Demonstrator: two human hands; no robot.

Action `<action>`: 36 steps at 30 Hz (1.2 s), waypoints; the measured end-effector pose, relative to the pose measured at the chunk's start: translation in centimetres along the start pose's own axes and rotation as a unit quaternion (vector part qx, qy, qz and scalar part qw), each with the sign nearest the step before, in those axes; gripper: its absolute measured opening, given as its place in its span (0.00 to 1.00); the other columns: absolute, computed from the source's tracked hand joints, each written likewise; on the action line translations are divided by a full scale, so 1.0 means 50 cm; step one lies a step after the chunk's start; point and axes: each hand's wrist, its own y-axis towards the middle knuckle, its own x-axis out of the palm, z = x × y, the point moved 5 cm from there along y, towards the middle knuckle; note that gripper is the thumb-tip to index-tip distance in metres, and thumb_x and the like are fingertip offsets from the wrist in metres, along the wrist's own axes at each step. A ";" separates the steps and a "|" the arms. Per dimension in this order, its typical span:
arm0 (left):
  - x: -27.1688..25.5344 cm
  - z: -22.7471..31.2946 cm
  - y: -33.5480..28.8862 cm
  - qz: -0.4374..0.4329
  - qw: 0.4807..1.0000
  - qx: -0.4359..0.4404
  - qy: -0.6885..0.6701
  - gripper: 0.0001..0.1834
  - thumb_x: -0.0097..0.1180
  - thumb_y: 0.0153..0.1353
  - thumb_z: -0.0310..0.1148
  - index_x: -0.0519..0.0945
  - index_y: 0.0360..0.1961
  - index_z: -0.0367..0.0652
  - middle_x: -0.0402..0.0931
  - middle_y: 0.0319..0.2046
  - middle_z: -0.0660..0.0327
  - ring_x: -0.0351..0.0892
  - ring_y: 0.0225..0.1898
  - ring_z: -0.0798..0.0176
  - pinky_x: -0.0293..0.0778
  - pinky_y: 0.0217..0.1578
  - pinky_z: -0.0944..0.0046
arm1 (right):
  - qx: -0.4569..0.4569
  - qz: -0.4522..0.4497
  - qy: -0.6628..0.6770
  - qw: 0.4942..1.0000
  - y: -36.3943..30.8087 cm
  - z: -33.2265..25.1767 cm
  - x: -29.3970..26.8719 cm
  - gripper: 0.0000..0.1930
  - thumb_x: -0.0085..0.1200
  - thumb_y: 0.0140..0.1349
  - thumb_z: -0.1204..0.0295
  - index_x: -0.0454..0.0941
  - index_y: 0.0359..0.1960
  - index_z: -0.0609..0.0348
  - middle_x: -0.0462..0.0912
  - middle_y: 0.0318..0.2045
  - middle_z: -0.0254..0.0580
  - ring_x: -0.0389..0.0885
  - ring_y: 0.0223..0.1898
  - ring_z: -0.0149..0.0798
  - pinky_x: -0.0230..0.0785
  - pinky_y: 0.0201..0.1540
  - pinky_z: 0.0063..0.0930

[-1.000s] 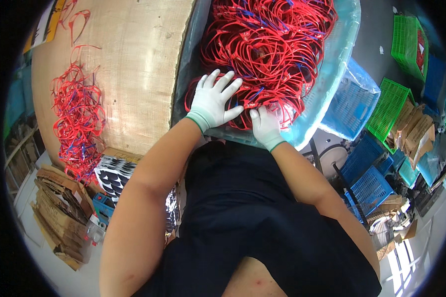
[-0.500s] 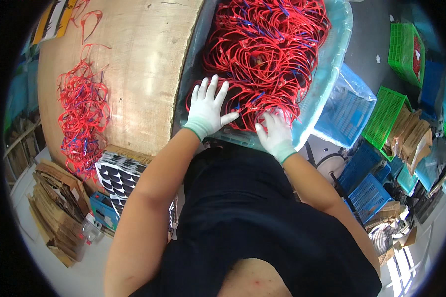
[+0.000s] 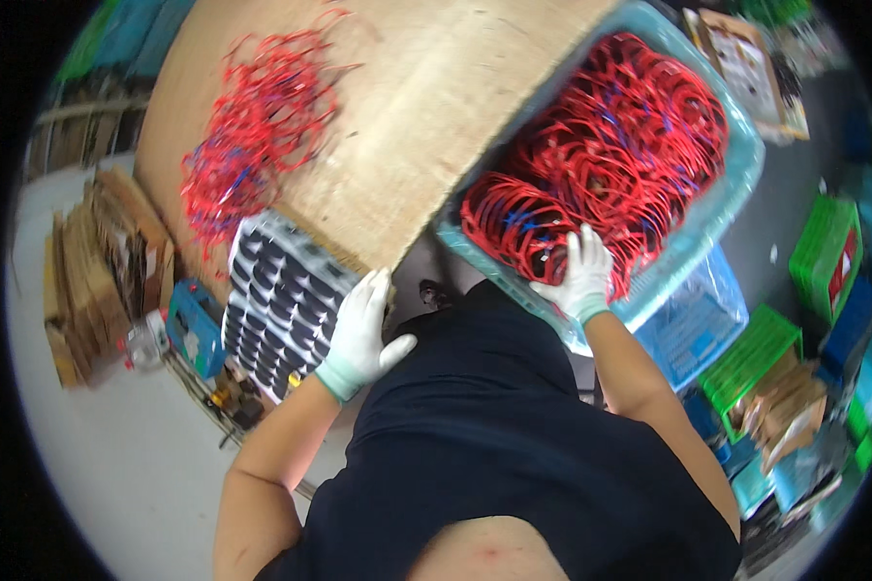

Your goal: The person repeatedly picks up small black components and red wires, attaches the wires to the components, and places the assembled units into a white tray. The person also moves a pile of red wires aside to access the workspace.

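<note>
A heap of thin red looped, wire-like pieces (image 3: 639, 126) with blue bits among them fills a teal crate (image 3: 744, 160) lined with clear plastic. At the crate's near side, my right hand (image 3: 583, 276), in a white glove, rests on the nearest loops with its fingers stretched out and thumb apart. My left hand (image 3: 361, 334), gloved too, is open and empty beside the table's near corner, next to a box with a black-and-white pattern (image 3: 286, 300). A looser pile of similar red pieces (image 3: 262, 126) lies on the wooden table (image 3: 426, 87) at the left.
Folded cardboard (image 3: 107, 261) and a blue case (image 3: 196, 329) are at the left. To the right of the teal crate stand a blue crate (image 3: 693, 324) and green crates (image 3: 751, 363), one with brown cardboard in it. A gap separates the table from the teal crate.
My left hand has left the heap's near edge and moved left toward the patterned box. My right hand stays at the heap's near edge. The view has turned, so the crate appears tilted.
</note>
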 end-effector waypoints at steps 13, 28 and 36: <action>-0.034 -0.061 -0.471 0.361 0.886 -0.236 -0.168 0.45 0.52 0.69 0.62 0.68 0.66 0.26 0.76 0.60 0.39 0.76 0.62 0.39 0.70 0.64 0.50 | 0.019 0.083 -0.096 0.992 -0.016 -0.054 -0.044 0.59 0.61 0.57 0.41 0.44 0.79 0.65 0.46 0.79 0.61 0.45 0.79 0.60 0.38 0.77 0.61; -0.290 -0.556 -0.528 0.390 0.871 -0.270 0.129 0.19 0.55 0.65 0.25 0.81 0.57 0.42 0.75 0.64 0.51 0.76 0.63 0.46 0.71 0.64 0.52 | -0.161 0.094 0.270 0.945 0.050 -0.617 -0.067 0.32 0.51 0.69 0.63 0.63 0.69 0.74 0.71 0.65 0.65 0.70 0.66 0.58 0.58 0.72 0.46; -0.271 -0.845 -0.347 -0.069 0.844 -0.471 0.246 0.17 0.51 0.70 0.38 0.84 0.56 0.56 0.56 0.78 0.55 0.54 0.78 0.45 0.58 0.72 0.45 | -0.347 0.063 0.183 0.918 0.171 -0.850 -0.163 0.18 0.62 0.60 0.76 0.80 0.52 0.67 0.82 0.49 0.56 0.81 0.52 0.55 0.73 0.59 0.42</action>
